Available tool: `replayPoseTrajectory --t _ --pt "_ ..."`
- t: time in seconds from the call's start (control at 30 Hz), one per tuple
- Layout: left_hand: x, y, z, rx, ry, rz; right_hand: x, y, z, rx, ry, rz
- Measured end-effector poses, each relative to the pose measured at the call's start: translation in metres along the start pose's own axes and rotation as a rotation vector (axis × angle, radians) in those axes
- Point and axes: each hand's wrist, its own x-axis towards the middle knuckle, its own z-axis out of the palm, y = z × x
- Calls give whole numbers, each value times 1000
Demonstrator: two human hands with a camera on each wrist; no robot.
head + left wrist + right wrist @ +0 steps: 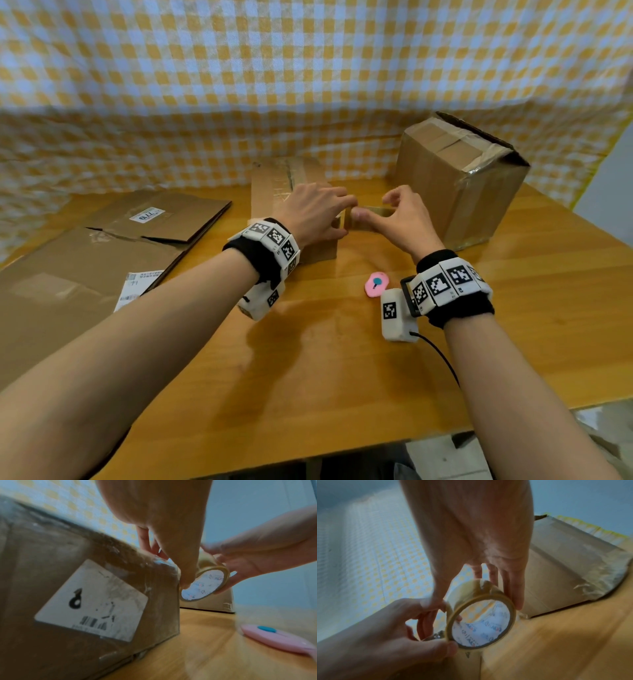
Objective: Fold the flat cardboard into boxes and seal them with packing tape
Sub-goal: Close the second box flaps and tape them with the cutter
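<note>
A roll of tan packing tape [368,214] hangs above the table between both hands. My right hand [387,209] holds it across its width, thumb on one side and fingers on the other. My left hand [337,214] pinches the roll's near rim between thumb and fingers. In the right wrist view the roll [481,622] shows its printed white core, gripped by the right hand [476,599] and the left hand [452,634]. Just left of the roll stands a small taped cardboard box [291,192], with a white label [91,599] on its side.
A bigger sealed box [459,178] stands at the back right. Flattened cardboard sheets [102,240] with shipping labels lie at the left. A pink cutter with a blue button [376,284] lies on the wooden table [342,377] in front of the hands. Checked cloth covers the wall.
</note>
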Motion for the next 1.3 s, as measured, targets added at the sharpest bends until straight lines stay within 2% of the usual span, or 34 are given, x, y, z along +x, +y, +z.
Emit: replayPoseTrajectory --t 0.07,0.1,0.13,0.2,0.3,0.37,0.5,0.6,0.7,0.77,0.9,0.97,1.13,1.3 --pt "-1 0 3 1 13 -18 -1 3 -8 32 102 119" --pt "-1 0 3 -4 16 -26 -1 6 -12 22 107 193" --pt "-1 0 4 -7 17 -35 -3 8 -17 -9 53 254" --pt "0 1 4 -9 18 -49 -11 13 -22 -104 -207 323" --pt "-1 1 4 -20 12 -58 -20 16 -18 -310 -609 213" --pt "-3 2 5 -28 6 -68 -23 14 -9 -376 -704 150" --pt "-4 2 6 -38 0 -84 -23 13 1 -383 -703 101" --pt "-2 2 6 -33 7 -90 -23 11 1 -407 -749 126" --pt "-2 2 9 -38 15 -93 -22 12 -8 -442 -760 130" --pt "-2 1 13 -55 13 -98 -21 12 -19 -377 -742 111" --pt "-2 -1 17 -124 7 -120 -24 3 -40 66 -635 68" --pt "-2 -2 18 -159 8 -133 -24 -6 -40 163 -551 29" --pt "-1 -3 20 -224 21 -149 -24 -20 -19 167 -451 41" --pt "-2 -1 22 -235 51 -169 -20 -24 3 26 -353 18"
